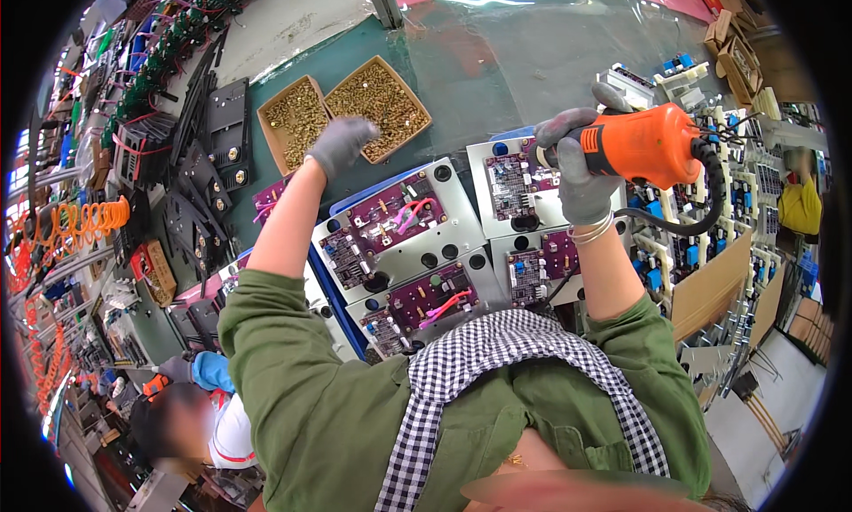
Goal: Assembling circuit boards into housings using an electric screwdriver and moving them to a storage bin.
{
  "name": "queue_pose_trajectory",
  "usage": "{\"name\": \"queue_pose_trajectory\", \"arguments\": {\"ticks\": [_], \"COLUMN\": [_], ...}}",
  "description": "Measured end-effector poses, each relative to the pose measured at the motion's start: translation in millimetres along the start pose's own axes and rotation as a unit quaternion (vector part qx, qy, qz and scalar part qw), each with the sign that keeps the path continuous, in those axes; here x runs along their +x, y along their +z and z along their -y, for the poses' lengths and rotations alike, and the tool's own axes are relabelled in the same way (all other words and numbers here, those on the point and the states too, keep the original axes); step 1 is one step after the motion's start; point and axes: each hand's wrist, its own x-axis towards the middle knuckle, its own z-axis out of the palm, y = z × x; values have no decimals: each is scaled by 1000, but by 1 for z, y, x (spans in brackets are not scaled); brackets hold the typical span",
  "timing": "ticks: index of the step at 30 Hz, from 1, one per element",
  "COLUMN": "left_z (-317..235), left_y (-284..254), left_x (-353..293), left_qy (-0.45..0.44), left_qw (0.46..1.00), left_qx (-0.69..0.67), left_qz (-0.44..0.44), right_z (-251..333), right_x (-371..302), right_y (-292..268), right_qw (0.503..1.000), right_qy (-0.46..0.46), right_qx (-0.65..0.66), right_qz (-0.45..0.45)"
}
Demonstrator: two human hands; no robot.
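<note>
My right hand (581,170), in a grey glove, is wrapped round an orange and black electric screwdriver (646,144). The tool lies nearly level, its nose toward the left, above a metal plate (479,170) carrying purple and dark circuit boards (508,185). A thick black cord curls from its back end. My left hand (343,146), gloved too, is over the right-hand cardboard box of small brass-coloured screws (386,104). Its fingers are drawn together at the screws; whatever they may pinch is hidden. Another box of screws (297,122) stands just left of it.
More plates with purple boards (395,215) and pink wires sit close before me. Black metal brackets (226,126) are piled at left. Parts with blue components (683,219) crowd the right, beside cardboard (710,286). Another person (191,414) is at lower left.
</note>
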Motion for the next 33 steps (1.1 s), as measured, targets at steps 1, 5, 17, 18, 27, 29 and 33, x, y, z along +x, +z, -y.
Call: {"name": "queue_pose_trajectory", "arguments": {"ticks": [1, 5, 17, 18, 27, 29, 33], "left_z": [-7, 3, -3, -19, -25, -12, -5], "left_y": [10, 34, 32, 40, 52, 52, 52], "left_x": [-12, -20, 17, 14, 20, 27, 24], "left_qy": [-44, -150, -144, -153, -132, -135, -79], "left_qw": [978, 931, 935, 926, 861, 865, 884], "left_qx": [202, 331, 304, 338, 491, 484, 460], "left_qz": [-6, -33, -114, -72, 3, 20, 29], "right_z": [-2, -3, 0, 0, 0, 0, -1], "right_x": [0, 1, 0, 0, -1, -2, 0], "right_y": [-1, -2, 4, 1, 1, 2, 3], "right_qw": [1000, 999, 999, 999, 999, 999, 998], "right_qy": [1, -28, -33, -41, -29, -41, 1], "right_qx": [0, 35, 39, 33, 36, 23, 55], "right_qz": [-1, 4, -5, 9, -5, 6, -3]}}
